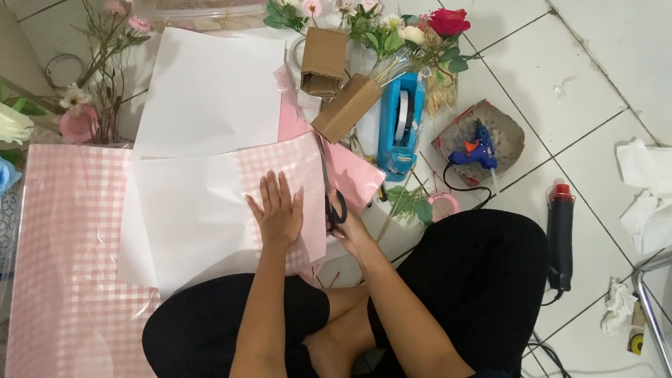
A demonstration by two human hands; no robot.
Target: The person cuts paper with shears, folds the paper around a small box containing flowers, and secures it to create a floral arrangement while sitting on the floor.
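Under the left hand [277,213], fingers spread flat, lies pink checked paper [278,170]; at three o'clock, the right hand [349,228] grips scissors [332,202] cutting its edge.

blue glue gun [475,155], tape dispenser [401,125], red rose [448,22]

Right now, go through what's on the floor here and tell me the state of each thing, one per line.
Left hand: flat, pressing on the paper.
Right hand: grip closed on the scissors.
Scissors: blades along the paper's right edge.
Pink checked paper: lying flat on white sheets.
Glue gun: lying on a plate, corded.
Tape dispenser: lying flat, roll loaded.
Cardboard boxes: open, tipped over.
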